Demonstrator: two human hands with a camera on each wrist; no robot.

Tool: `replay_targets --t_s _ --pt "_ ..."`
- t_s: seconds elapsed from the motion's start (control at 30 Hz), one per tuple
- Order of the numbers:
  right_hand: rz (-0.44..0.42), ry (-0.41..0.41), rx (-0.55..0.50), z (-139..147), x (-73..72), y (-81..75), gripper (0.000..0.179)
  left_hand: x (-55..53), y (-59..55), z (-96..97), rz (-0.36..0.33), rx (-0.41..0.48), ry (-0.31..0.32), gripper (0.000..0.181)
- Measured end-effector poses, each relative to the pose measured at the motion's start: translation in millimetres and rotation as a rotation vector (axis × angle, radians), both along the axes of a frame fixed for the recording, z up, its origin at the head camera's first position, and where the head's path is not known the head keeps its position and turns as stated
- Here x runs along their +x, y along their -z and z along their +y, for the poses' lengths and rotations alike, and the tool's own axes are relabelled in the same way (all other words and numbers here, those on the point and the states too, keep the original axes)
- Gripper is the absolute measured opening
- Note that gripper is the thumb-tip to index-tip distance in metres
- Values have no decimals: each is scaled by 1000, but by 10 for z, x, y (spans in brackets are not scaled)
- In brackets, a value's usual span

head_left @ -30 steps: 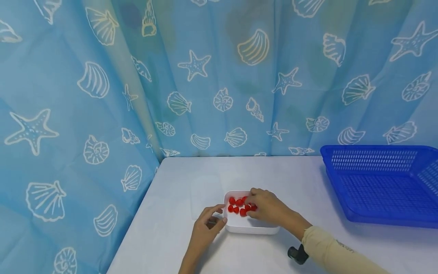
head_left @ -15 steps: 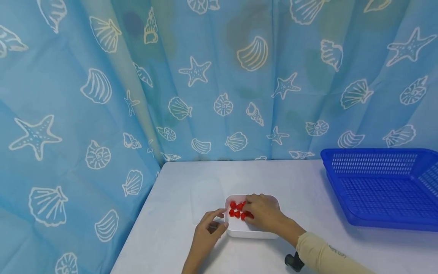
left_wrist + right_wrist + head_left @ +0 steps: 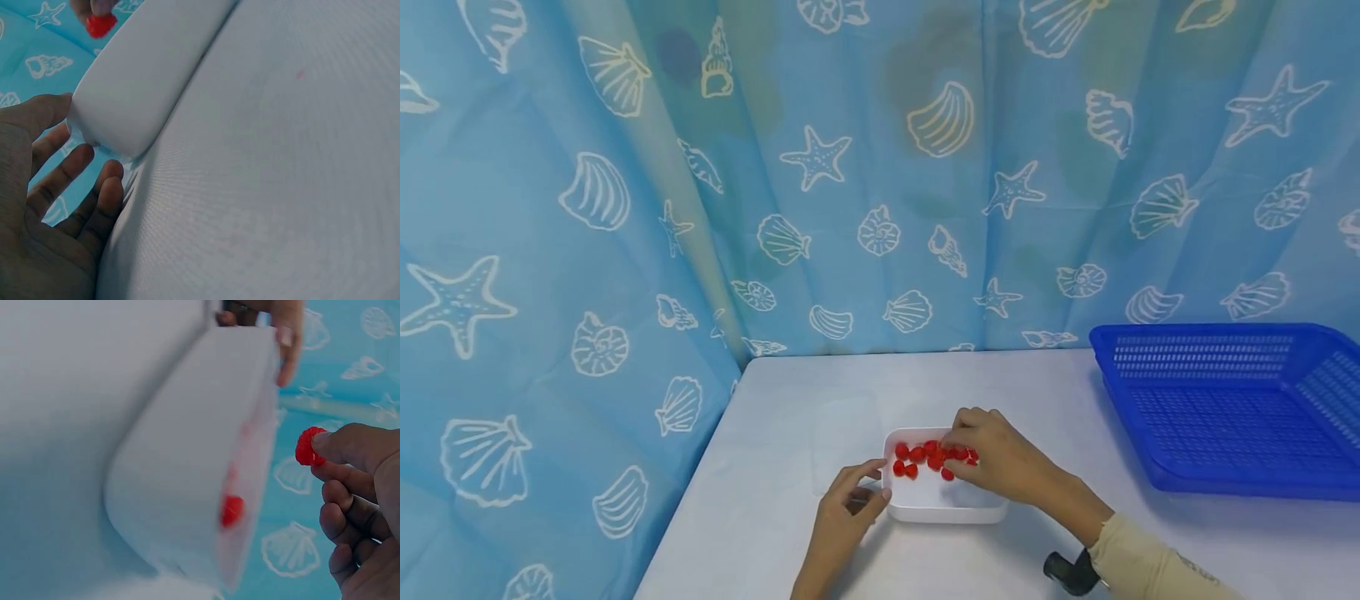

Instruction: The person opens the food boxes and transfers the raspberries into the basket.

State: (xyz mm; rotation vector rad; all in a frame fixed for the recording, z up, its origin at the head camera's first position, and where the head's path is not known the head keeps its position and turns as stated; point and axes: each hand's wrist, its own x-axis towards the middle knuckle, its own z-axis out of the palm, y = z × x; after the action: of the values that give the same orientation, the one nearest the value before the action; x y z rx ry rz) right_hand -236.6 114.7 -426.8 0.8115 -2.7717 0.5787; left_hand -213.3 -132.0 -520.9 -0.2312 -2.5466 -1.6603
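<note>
A white rectangular box (image 3: 947, 514) stands on the table, with several red raspberries (image 3: 912, 471) spread over its left and back part. Above the box, my right hand (image 3: 1003, 454) pinches one bumpy red raspberry (image 3: 309, 447) between thumb and index finger, its other fingers loosely bent. That same raspberry (image 3: 100, 26) shows at the top of the left wrist view. At the box's left end, my left hand (image 3: 841, 512) touches the wall with thumb and fingertips, the fingers relaxed and spread apart. My right hand hides some of the raspberries in the head view.
A blue plastic basket (image 3: 1225, 479) stands at the right of the white-covered table (image 3: 760, 517). A faint clear flat sheet or lid (image 3: 844, 425) lies behind and left of the box. Blue curtains (image 3: 820, 100) with shell patterns hang behind.
My right hand reached down among the raspberries, then rose and drew back to the right with one pinched. My left hand stays at the box's left end. The head view has shifted slightly.
</note>
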Motion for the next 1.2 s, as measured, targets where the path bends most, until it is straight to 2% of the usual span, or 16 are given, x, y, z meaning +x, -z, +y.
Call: replay_targets --t_s 0.13,0.27,0.37,0.53,0.73,0.9,1.03,1.2 --pt "3 26 -44 203 54 -177 22 4 -14 12 -18 -5 -13 40" --pt "52 41 -87 409 78 -335 18 17 -18 4 -20 -12 -24 40" --pt "83 58 -106 568 71 -422 19 25 -11 0 -25 -10 -31 40" --pt "68 94 -120 849 51 -536 18 21 -1 6 -40 -5 -54 40" --pt "74 161 -113 1228 38 -667 14 26 -5 28 -55 6 -57 40" --pt "89 200 -93 1557 1 -793 12 29 -14 37 -38 10 -50 39" --pt "104 239 -55 1816 -64 -866 16 28 -26 52 -45 5 -52 38" --pt "81 270 5 2073 -189 -913 21 36 -51 64 -63 -4 -52 39"
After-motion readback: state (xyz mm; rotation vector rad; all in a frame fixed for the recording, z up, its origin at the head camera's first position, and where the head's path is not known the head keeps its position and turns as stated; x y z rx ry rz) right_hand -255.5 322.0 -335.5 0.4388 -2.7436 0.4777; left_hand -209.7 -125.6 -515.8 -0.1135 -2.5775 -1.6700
